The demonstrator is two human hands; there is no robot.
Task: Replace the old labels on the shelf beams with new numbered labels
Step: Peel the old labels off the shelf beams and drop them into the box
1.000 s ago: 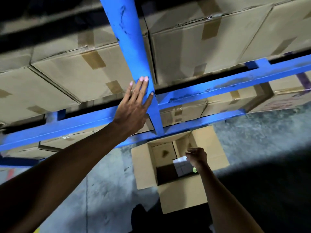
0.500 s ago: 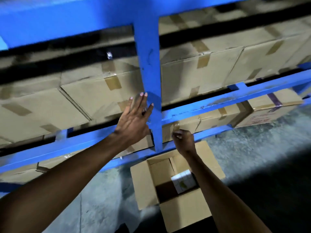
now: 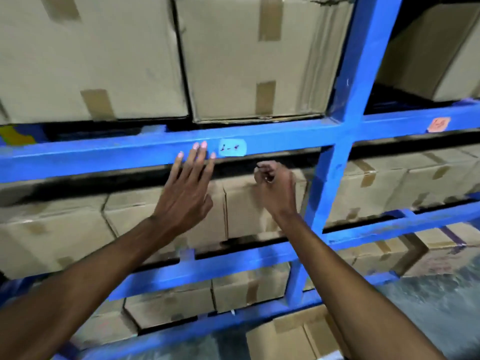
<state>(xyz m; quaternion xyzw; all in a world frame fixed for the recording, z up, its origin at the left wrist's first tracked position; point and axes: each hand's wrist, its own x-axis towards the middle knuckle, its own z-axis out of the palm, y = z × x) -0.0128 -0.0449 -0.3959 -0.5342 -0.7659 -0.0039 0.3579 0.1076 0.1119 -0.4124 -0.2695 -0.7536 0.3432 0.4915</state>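
Note:
A light blue label (image 3: 232, 147) with handwritten numbers is stuck on the upper blue shelf beam (image 3: 104, 154). My left hand (image 3: 187, 188) is open, its fingers spread flat, with the fingertips touching that beam just left of the label. My right hand (image 3: 275, 185) hovers below and right of the label with its fingers curled in; whether it pinches anything small I cannot tell. An orange label (image 3: 439, 124) sits on the beam further right, past the blue upright post (image 3: 335, 162).
Taped cardboard boxes (image 3: 254, 58) fill every shelf level above and below the beam. An open cardboard box (image 3: 293, 339) stands on the grey floor at the bottom. A yellow patch (image 3: 15, 136) shows at the beam's far left.
The view has tilted up from the floor box to a higher beam. My right hand came up out of the box with curled fingers. My left hand moved from the upright onto the labelled beam.

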